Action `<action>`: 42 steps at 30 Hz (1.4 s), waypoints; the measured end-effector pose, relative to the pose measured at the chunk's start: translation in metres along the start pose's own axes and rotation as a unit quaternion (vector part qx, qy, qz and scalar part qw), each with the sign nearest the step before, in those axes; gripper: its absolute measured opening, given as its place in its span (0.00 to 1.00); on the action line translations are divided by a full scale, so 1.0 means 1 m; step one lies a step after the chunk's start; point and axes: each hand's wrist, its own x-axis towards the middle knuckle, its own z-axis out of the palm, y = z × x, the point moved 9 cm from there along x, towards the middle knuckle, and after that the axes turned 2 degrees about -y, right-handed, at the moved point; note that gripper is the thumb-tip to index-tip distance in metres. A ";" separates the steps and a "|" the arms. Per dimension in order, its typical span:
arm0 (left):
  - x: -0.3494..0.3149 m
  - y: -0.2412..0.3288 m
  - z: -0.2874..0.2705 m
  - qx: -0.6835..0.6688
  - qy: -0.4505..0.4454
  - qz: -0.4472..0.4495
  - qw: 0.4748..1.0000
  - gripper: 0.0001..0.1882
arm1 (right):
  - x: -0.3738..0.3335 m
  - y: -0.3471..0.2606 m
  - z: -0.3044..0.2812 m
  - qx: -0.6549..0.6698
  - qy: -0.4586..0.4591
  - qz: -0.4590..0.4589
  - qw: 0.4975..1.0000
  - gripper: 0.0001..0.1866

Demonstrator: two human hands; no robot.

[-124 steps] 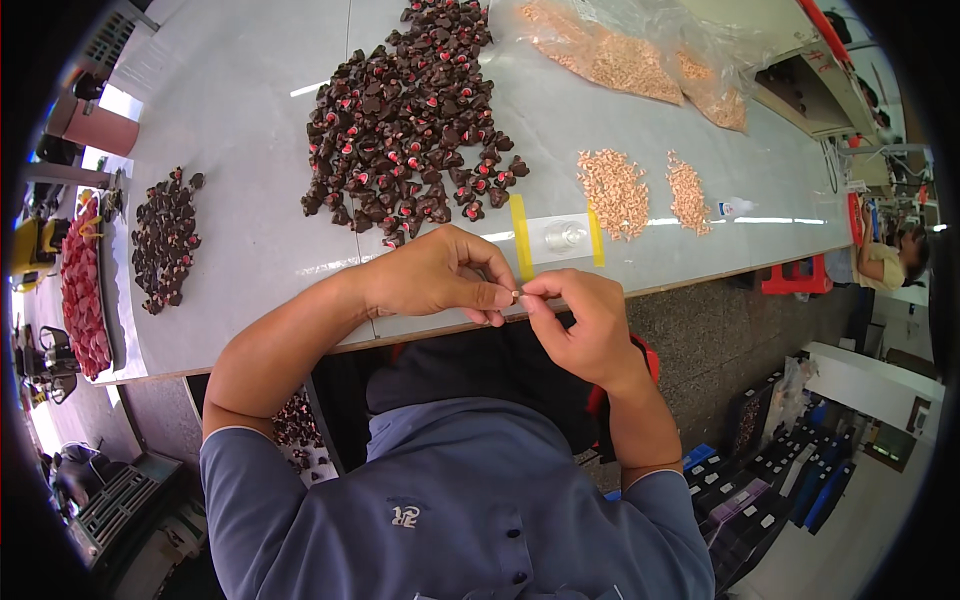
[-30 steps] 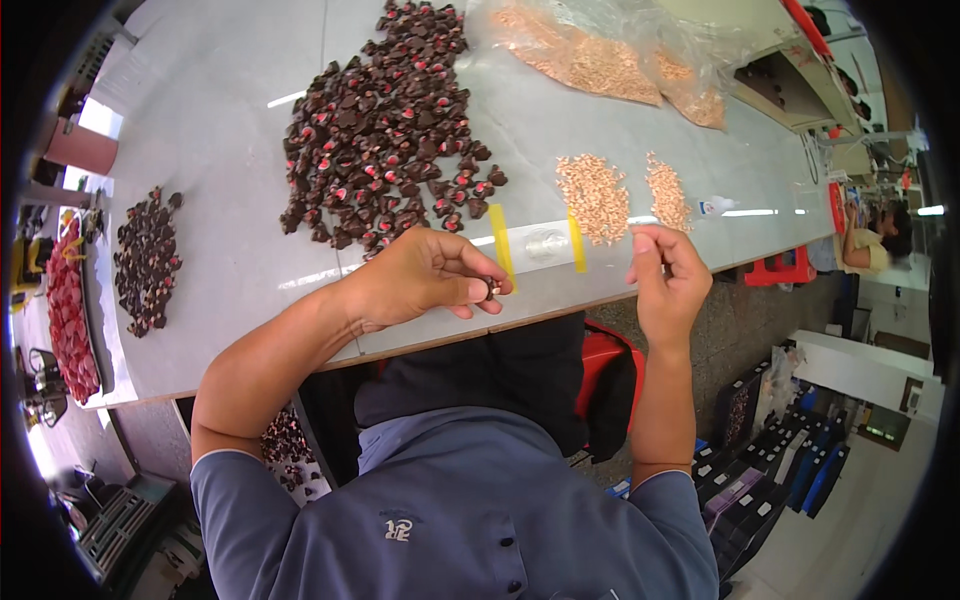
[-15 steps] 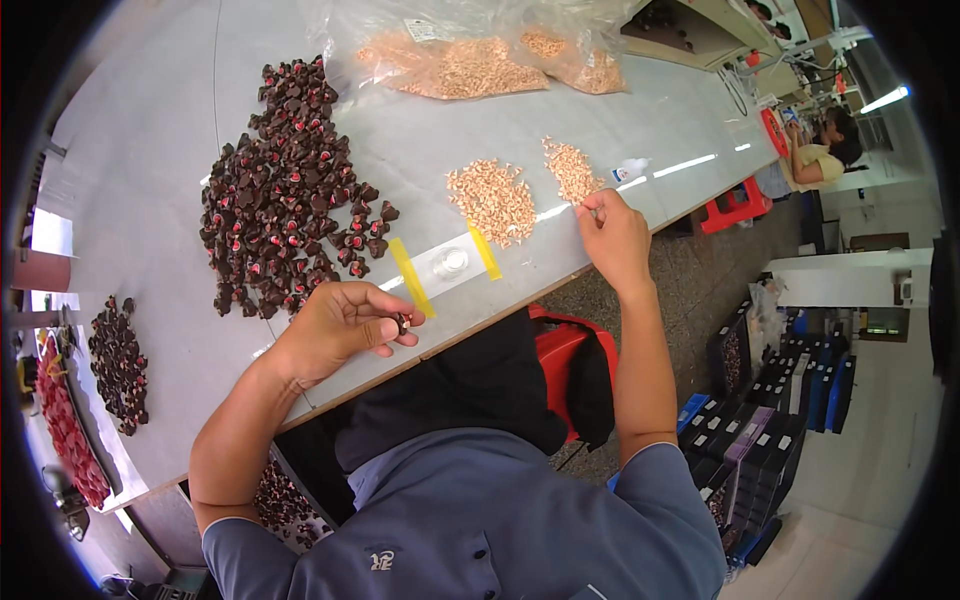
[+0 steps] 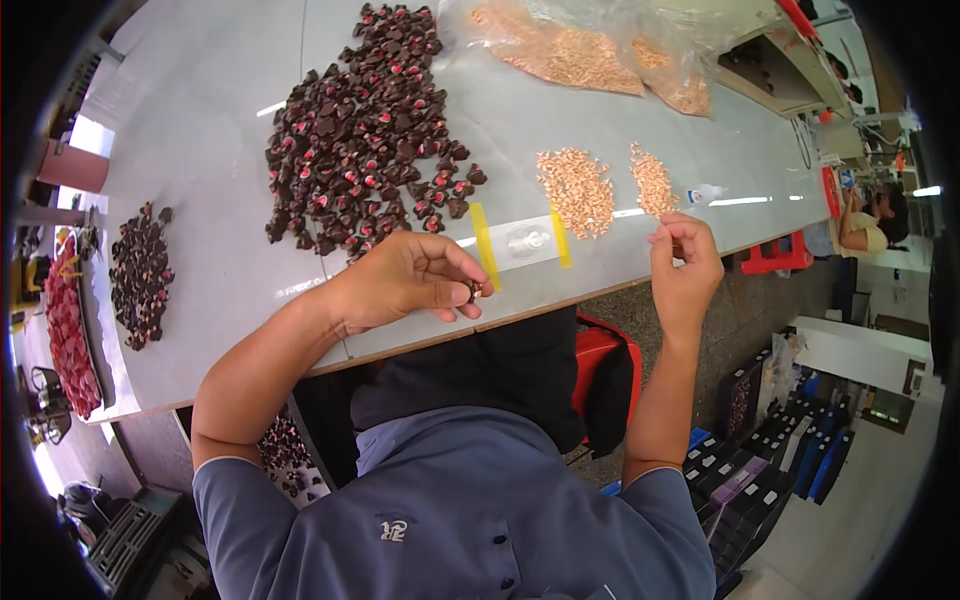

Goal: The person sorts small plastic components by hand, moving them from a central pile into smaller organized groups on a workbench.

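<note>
My left hand (image 4: 405,283) is closed over the table's front edge, pinching a small dark brown piece (image 4: 473,290) with a light spot on it. Thumb and fingertips cover most of that piece. Just beyond the hand spreads a big heap of dark brown lobed pieces (image 4: 350,150), many with red patches. My right hand (image 4: 686,262) has thumb and forefinger together at the near end of a narrow pile of small peach-coloured bits (image 4: 652,182); whatever is between its fingertips is too small to name. A wider pile of the same bits (image 4: 577,190) lies to its left.
Between the hands, yellow tape strips (image 4: 484,245) flank a clear round piece (image 4: 528,240) on the table. Plastic bags of peach bits (image 4: 570,60) lie at the back. A small white bottle (image 4: 705,194) rests at right. Another dark heap (image 4: 140,275) and a red-filled tray (image 4: 72,340) are left.
The whole view has shifted, so the table's things appear farther right. My right hand has drawn slightly back from the narrow pile's tip. My left hand still pinches the dark piece.
</note>
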 end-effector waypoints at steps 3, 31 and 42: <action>0.000 0.002 0.001 0.010 -0.006 0.001 1.000 0.11 | -0.010 -0.028 0.016 0.094 -0.031 0.006 0.995 0.07; -0.004 -0.004 0.000 -0.002 -0.009 -0.018 1.000 0.12 | -0.047 -0.142 0.104 0.145 -0.207 -0.222 0.942 0.10; -0.005 -0.002 -0.001 -0.004 -0.005 -0.007 1.000 0.11 | -0.052 -0.144 0.088 0.139 -0.157 -0.197 0.958 0.09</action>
